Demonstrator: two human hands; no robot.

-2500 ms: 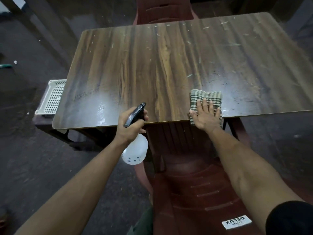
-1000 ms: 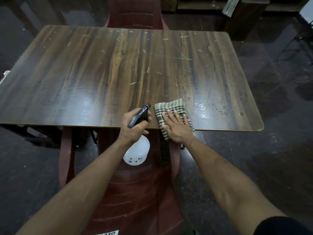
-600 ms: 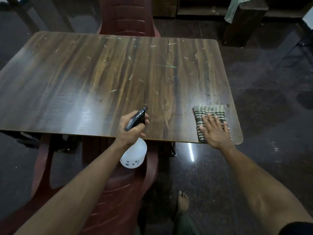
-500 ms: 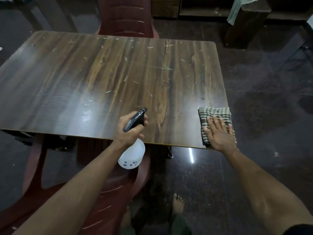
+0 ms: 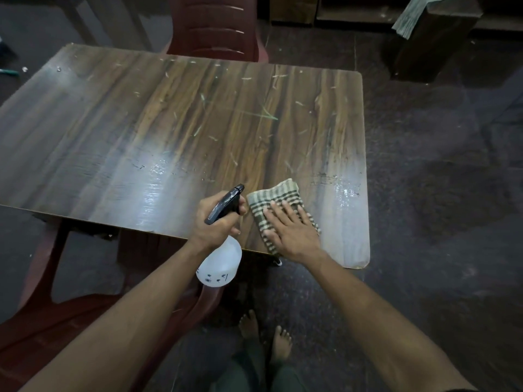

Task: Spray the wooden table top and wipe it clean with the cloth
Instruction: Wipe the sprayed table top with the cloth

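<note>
The right hand (image 5: 291, 230) lay flat on the checked cloth (image 5: 278, 206), its fingers (image 5: 283, 212) straight and spread, pressing the folded cloth onto the worktop (image 5: 169, 131) close to the near edge. Just to the left of those fingers, the left hand (image 5: 216, 222) was curled round the neck of the spray bottle (image 5: 219, 264), holding it at the near edge with the black nozzle pointing over the wood and the pale body hanging below the edge. The step in hand looked to be wiping the near strip. To do it well, the palm ought to keep even pressure so the whole cloth dragged flat rather than bunching, and the strokes ought to overlap and run along the grain, working steadily away from the body. The corner of the cloth nearest the wrist hung a little over the edge, so it might slip off if pushed carelessly. Beyond and to the right of the fingers sat a wet patch with droplets, which probably wanted taking up next. Farther out, the brown streaked top carried many pale flecks and scratches, some greenish, which suggested that the far half was not yet wiped; whether they were dirt or wear could not be told. A dull sheen lay to the left of the bottle.
</note>
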